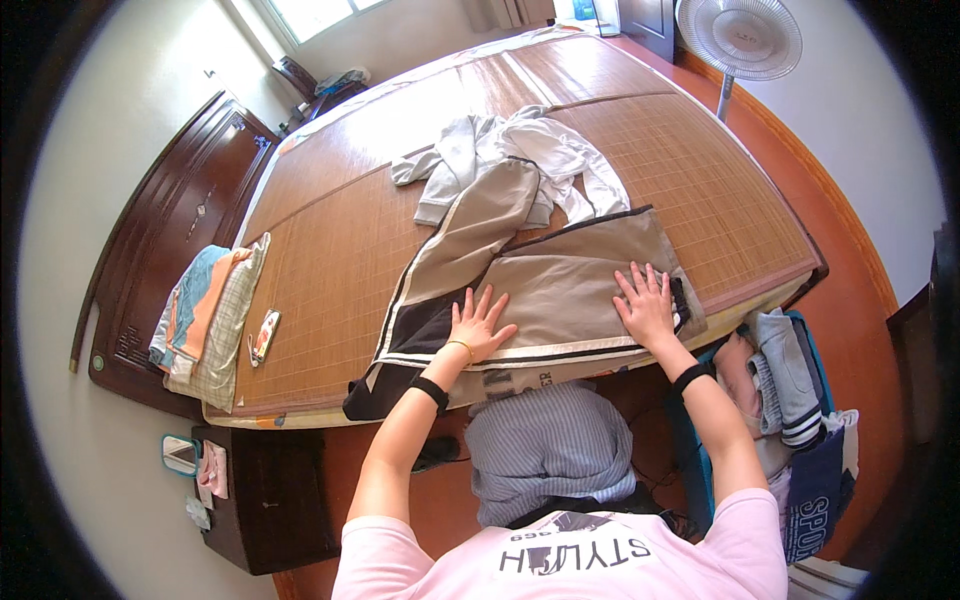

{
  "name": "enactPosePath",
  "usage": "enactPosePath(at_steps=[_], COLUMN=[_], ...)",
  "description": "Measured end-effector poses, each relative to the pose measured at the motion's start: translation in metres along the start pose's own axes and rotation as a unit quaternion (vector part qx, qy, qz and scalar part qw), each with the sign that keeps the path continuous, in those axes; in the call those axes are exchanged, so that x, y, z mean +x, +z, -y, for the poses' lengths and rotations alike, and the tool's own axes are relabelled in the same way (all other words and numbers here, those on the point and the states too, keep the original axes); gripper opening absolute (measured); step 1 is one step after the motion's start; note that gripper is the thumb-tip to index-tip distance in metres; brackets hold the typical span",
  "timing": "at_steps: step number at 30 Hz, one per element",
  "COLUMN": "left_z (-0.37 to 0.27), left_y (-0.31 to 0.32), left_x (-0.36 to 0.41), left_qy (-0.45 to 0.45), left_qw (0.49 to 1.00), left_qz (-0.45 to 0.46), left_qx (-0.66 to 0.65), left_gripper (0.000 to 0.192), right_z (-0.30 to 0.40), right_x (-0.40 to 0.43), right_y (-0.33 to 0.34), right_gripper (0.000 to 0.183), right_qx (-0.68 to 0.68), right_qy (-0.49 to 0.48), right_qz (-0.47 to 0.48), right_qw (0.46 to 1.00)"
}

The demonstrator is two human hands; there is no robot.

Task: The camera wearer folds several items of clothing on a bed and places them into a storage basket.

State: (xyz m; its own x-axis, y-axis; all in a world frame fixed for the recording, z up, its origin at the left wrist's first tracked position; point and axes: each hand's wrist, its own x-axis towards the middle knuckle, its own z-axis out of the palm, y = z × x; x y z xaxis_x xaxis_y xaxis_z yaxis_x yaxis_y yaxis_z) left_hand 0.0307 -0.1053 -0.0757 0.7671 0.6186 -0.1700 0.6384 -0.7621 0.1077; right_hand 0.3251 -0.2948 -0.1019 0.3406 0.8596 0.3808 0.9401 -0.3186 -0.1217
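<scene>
A khaki garment (574,255) with black panels and white trim lies spread near the bed's front edge. One part runs up to the left and another reaches to the right; part of it with printed letters hangs over the edge. My left hand (477,330) presses palm down on its lower middle, fingers apart. Flat on the right part, beside a black gathered edge, rests my right hand (646,309), its fingers also spread. Neither hand grips the cloth. Just beyond lie a crumpled light grey sweatshirt (465,165) and a white garment (562,150), partly covered by the khaki cloth.
A bamboo mat (322,277) covers the bed. At left are a pillow with folded cloths (214,315) and a phone (266,335). A blue bin of clothes (694,469) stands at right, a dark cabinet (277,495) at lower left, a standing fan (739,37) far right.
</scene>
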Motion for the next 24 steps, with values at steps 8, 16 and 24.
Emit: enactPosePath(at_steps=[8,16,24], left_z=[0.038,0.1,0.121], left_y=[-0.077,-0.119,-0.067], left_x=[0.054,0.173,0.238], left_qy=[0.101,-0.108,-0.143], left_qw=[0.973,0.963,0.956], left_qz=[0.164,-0.166,-0.163], left_qx=[-0.127,-0.181,-0.2], left_gripper=[0.053,0.046,0.081], right_z=[0.004,0.006,0.006], right_x=[-0.001,-0.001,0.001], right_y=[-0.002,-0.003,-0.005], right_gripper=[0.046,0.044,0.043], right_qx=[0.025,0.049,0.076], right_qy=[0.0,0.008,0.02], right_qz=[-0.026,-0.036,-0.042], right_qw=[0.999,0.998,0.996])
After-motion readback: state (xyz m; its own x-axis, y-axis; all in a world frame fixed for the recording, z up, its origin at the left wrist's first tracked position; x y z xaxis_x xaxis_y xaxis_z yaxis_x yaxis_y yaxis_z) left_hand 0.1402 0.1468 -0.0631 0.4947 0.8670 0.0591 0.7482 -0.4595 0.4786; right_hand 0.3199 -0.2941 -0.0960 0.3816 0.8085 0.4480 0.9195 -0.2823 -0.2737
